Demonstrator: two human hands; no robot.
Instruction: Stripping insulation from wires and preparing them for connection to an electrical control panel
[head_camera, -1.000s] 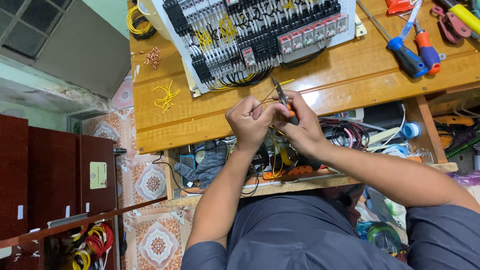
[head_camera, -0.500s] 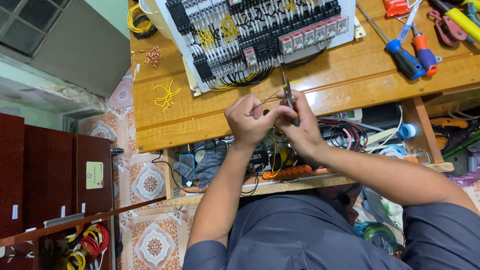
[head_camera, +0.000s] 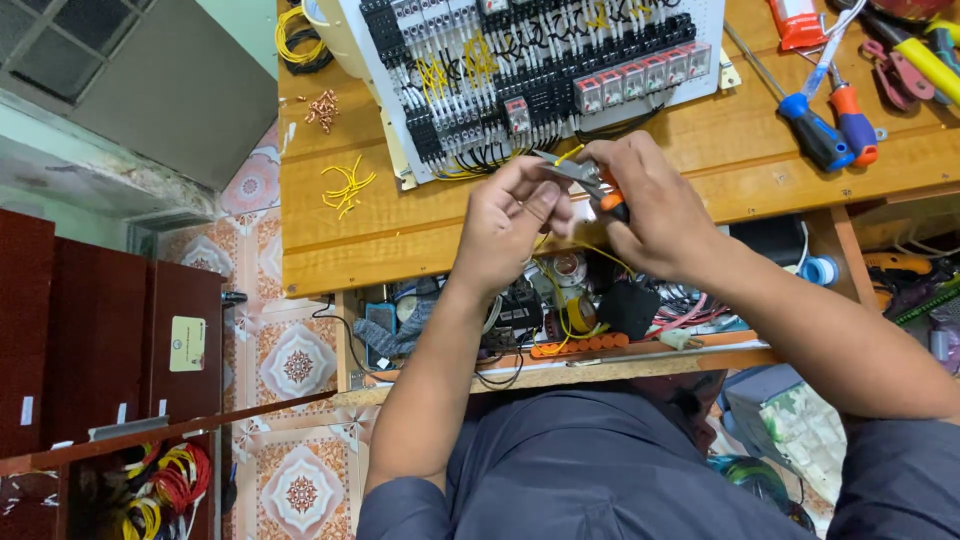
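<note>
Head view | left hand (head_camera: 510, 225) pinching yellow wire (head_camera: 568, 155), seemingly | right hand (head_camera: 645, 205) gripping pliers (head_camera: 590, 180)

The light is bright and even, with soft shadows under the hands. The picture is sharp, only slightly stretched at edges.

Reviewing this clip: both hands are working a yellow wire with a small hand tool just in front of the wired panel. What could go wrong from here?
1. The left hand pinches the yellow wire right beside the tip of the tool held by the right hand; a slip could nick a finger.
2. A cut offcut might fly into the control panel, which lies close behind.
3. Yellow wire scraps on the workbench may get mixed up.
</note>
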